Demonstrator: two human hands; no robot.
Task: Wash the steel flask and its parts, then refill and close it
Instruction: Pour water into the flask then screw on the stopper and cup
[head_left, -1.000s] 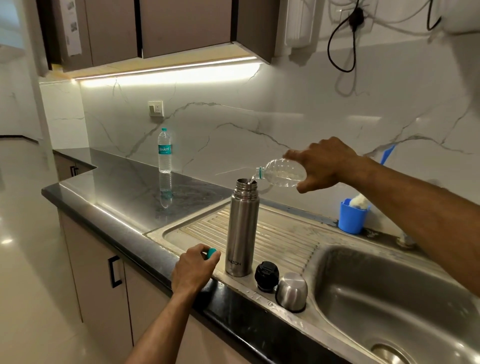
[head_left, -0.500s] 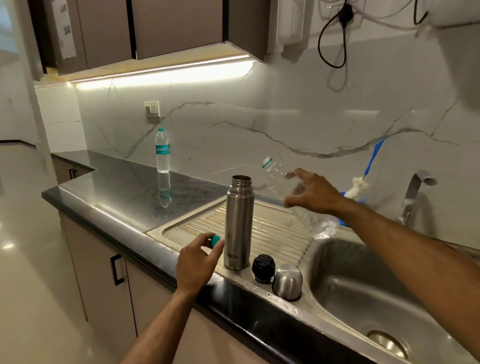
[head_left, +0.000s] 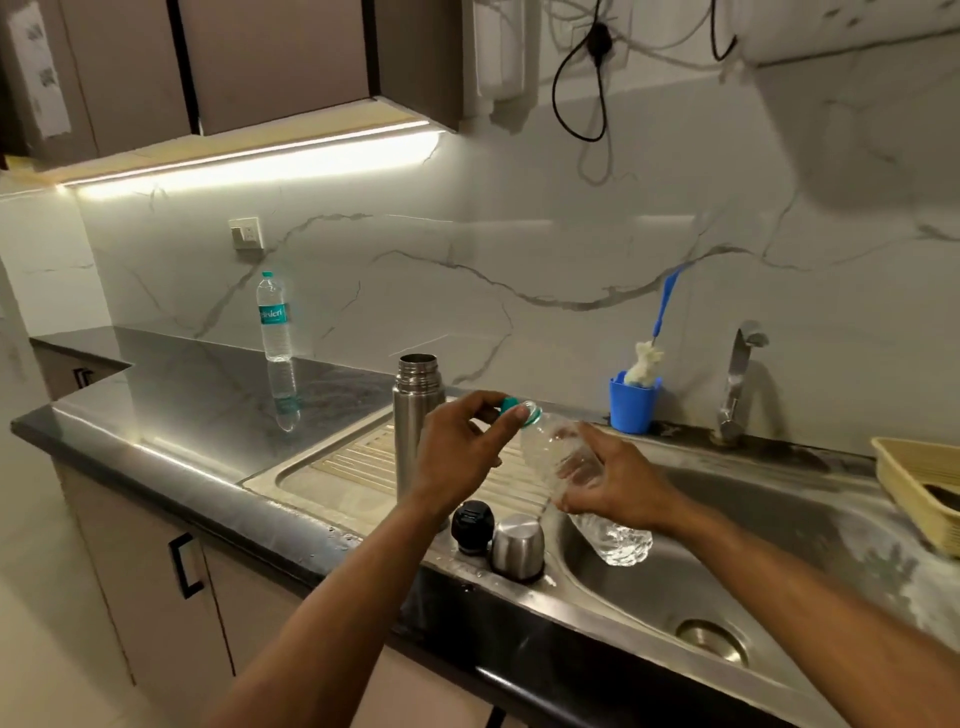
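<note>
At the centre of the frame, the person's right hand (head_left: 613, 480) grips a clear, crumpled plastic bottle (head_left: 576, 483), fingers wrapped around its middle, its neck tilted up and to the left. A second ago this bottle was tipped over the flask, pouring; now it is drawn back over the sink's edge. The left hand (head_left: 460, 457), which was resting at the counter edge, has risen and pinches a small teal bottle cap (head_left: 511, 405) between thumb and fingertips, right at the bottle's mouth. The tall, brushed-steel flask (head_left: 415, 426) stands open and upright on the ribbed steel draining board (head_left: 343, 462), just left of centre. Its black inner stopper (head_left: 471, 524) and domed steel cap (head_left: 517, 545) wait in front. Pouring looks finished; closing the flask likely comes soon.
</note>
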